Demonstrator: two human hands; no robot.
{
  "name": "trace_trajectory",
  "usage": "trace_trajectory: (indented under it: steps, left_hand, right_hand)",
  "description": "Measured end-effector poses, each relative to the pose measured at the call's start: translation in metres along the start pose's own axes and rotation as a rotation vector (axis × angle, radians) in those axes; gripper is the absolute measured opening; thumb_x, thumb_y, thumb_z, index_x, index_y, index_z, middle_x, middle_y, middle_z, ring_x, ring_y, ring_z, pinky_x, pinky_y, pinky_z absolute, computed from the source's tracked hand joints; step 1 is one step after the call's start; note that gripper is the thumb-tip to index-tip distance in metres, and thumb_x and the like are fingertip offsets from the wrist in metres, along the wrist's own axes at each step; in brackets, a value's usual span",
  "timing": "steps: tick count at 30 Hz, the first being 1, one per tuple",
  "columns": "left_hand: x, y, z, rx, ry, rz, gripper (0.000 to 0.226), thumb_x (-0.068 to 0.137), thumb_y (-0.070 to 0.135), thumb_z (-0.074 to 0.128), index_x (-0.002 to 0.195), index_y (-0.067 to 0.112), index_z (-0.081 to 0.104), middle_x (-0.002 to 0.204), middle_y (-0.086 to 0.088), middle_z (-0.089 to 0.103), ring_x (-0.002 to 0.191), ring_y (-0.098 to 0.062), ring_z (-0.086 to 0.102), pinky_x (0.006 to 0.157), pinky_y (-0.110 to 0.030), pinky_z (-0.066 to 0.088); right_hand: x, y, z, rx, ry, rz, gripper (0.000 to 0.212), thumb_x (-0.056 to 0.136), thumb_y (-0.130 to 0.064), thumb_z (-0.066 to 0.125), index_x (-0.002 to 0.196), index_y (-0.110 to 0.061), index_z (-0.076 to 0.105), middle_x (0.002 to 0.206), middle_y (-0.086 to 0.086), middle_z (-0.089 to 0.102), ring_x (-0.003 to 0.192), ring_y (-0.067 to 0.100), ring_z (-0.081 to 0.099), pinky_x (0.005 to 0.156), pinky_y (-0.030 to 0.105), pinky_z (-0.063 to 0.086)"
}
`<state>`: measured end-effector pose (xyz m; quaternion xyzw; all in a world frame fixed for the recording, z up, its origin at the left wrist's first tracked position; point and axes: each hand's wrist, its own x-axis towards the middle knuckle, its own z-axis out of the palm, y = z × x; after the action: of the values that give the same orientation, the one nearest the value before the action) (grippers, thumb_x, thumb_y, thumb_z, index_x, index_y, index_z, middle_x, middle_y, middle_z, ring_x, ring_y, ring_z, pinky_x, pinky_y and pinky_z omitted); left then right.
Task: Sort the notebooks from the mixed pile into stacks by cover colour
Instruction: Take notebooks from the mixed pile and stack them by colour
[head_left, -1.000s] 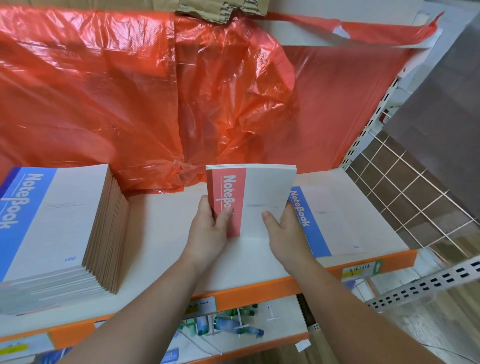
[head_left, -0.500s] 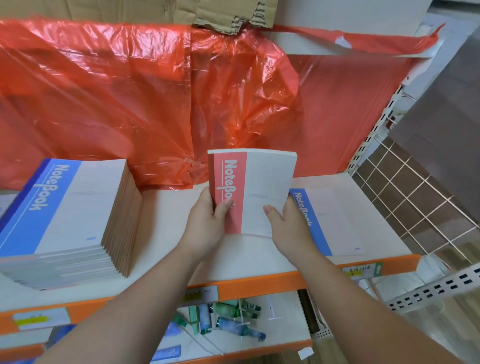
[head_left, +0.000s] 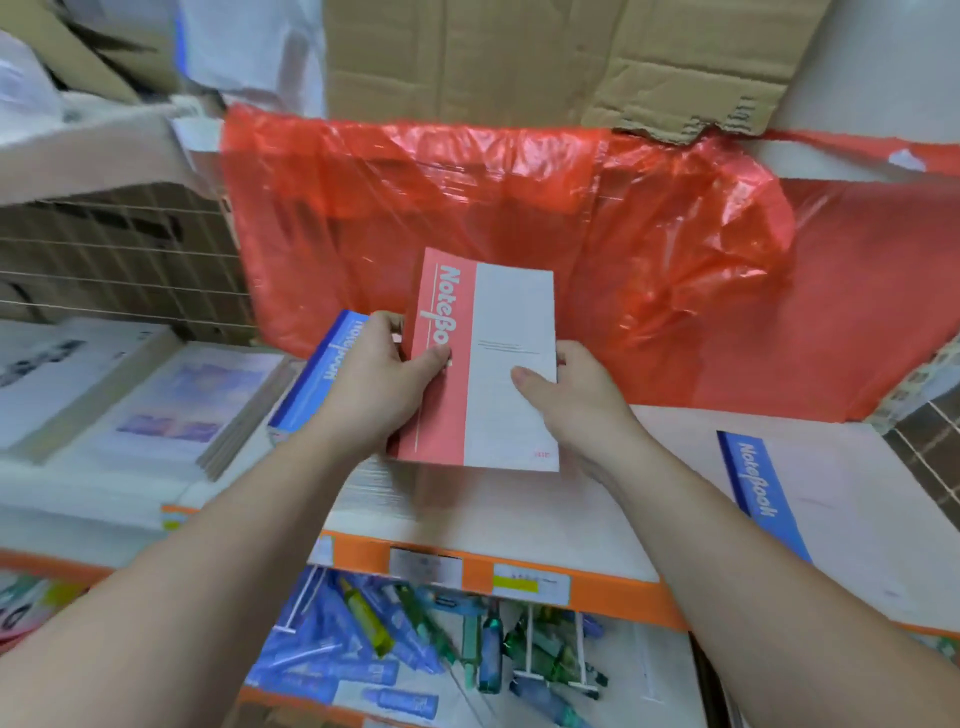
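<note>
A red-spined notebook (head_left: 498, 374) is held up above the shelf (head_left: 587, 525), tilted slightly. My left hand (head_left: 379, 384) grips its red spine edge with the thumb on the cover. My right hand (head_left: 571, 400) grips its right edge, thumb on the white part. Behind my left hand stands a tall stack of blue-spined notebooks (head_left: 324, 379), mostly hidden by the hand and the lifted notebook. A single blue-spined notebook (head_left: 810, 499) lies flat on the shelf at the right.
Red plastic sheeting (head_left: 649, 249) hangs behind the shelf, with cardboard (head_left: 545, 57) above. Other printed pads (head_left: 171, 405) lie stacked at the left. The shelf has an orange front edge (head_left: 613, 587), and a lower shelf holds several pens and markers (head_left: 426, 639).
The red notebook has travelled left with both hands and now hangs by the blue stack. The view has swung left, so the single blue notebook sits farther right.
</note>
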<state>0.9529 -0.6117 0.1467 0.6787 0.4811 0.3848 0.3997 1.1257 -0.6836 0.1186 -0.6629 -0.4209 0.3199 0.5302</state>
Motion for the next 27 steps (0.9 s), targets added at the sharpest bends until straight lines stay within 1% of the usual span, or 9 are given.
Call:
trace_trajectory:
  steps: [1,4,6,8,11,14,20,23,27]
  left_hand:
    - [0.004,-0.003,-0.012,0.032,0.015,-0.015,0.025,0.089,0.026,0.071,0.104,0.018,0.053,0.093,0.007,0.067,0.077,-0.007,0.065,0.065,-0.028,0.049]
    - [0.022,-0.013,-0.046,0.164,0.017,-0.044,0.028,0.084,0.03,0.075,0.101,0.017,0.057,0.09,0.007,0.065,0.086,-0.017,0.065,0.075,-0.034,0.051]
    - [0.034,-0.017,-0.065,0.253,-0.003,-0.035,0.031,0.084,0.033,0.076,0.103,0.016,0.06,0.089,0.007,0.064,0.088,-0.019,0.063,0.074,-0.032,0.046]
    - [0.044,-0.022,-0.079,0.331,-0.04,-0.014,0.032,0.083,0.037,0.075,0.104,0.015,0.065,0.095,0.002,0.068,0.091,-0.023,0.064,0.076,-0.034,0.048]
    - [0.059,-0.032,-0.09,0.408,-0.106,-0.005,0.021,0.085,0.039,0.073,0.084,0.021,0.064,0.088,0.001,0.068,0.088,-0.026,0.064,0.07,-0.035,0.047]
    - [0.068,-0.04,-0.09,0.509,-0.121,0.002,0.032,0.085,0.042,0.072,0.07,0.022,0.053,0.078,0.002,0.059,0.08,-0.028,0.055,0.064,-0.032,0.035]
    - [0.08,-0.054,-0.09,0.63,-0.135,0.044,0.04,0.085,0.048,0.069,0.093,0.01,0.061,0.102,-0.011,0.067,0.097,-0.035,0.06,0.069,-0.034,0.041]
    - [0.081,-0.057,-0.091,0.669,-0.132,0.07,0.038,0.087,0.048,0.068,0.089,0.012,0.056,0.105,-0.013,0.066,0.099,-0.036,0.059,0.07,-0.035,0.039]
    - [0.082,-0.063,-0.093,0.702,-0.132,0.075,0.037,0.087,0.048,0.067,0.088,0.015,0.051,0.108,-0.015,0.066,0.101,-0.037,0.059,0.072,-0.036,0.04]
  right_hand:
    - [0.003,-0.006,0.012,0.007,-0.022,0.017,0.029,0.083,-0.027,0.067,0.109,-0.015,0.062,0.102,-0.004,0.073,0.09,0.016,0.071,0.084,0.046,0.058]
    - [0.015,-0.016,0.044,-0.034,-0.067,0.044,0.016,0.083,-0.022,0.066,0.098,-0.015,0.069,0.096,-0.003,0.075,0.085,0.017,0.073,0.081,0.047,0.059]
    - [0.021,-0.023,0.063,-0.063,-0.042,0.058,0.011,0.083,-0.021,0.068,0.093,-0.017,0.068,0.097,-0.002,0.075,0.085,0.018,0.072,0.08,0.046,0.059]
    - [0.025,-0.029,0.078,-0.099,-0.014,0.055,0.004,0.085,-0.017,0.067,0.086,-0.02,0.066,0.101,0.002,0.074,0.087,0.02,0.072,0.081,0.044,0.058]
    - [0.032,-0.035,0.094,-0.181,0.025,0.089,0.008,0.087,-0.017,0.066,0.094,-0.016,0.07,0.102,0.005,0.074,0.089,0.023,0.071,0.082,0.044,0.058]
    - [0.039,-0.031,0.104,-0.292,0.045,0.139,0.02,0.084,-0.023,0.066,0.098,-0.009,0.072,0.098,0.005,0.074,0.087,0.025,0.071,0.081,0.045,0.058]
    - [0.042,-0.025,0.115,-0.439,0.034,0.193,0.025,0.082,-0.033,0.064,0.091,-0.01,0.072,0.093,0.007,0.074,0.087,0.029,0.07,0.075,0.04,0.055]
    - [0.044,-0.023,0.119,-0.472,0.031,0.19,0.026,0.082,-0.034,0.063,0.09,-0.011,0.072,0.092,0.006,0.074,0.087,0.029,0.069,0.069,0.036,0.053]
    - [0.045,-0.022,0.123,-0.544,0.035,0.169,0.025,0.084,-0.034,0.062,0.093,-0.012,0.071,0.097,0.005,0.073,0.09,0.027,0.068,0.073,0.036,0.053]
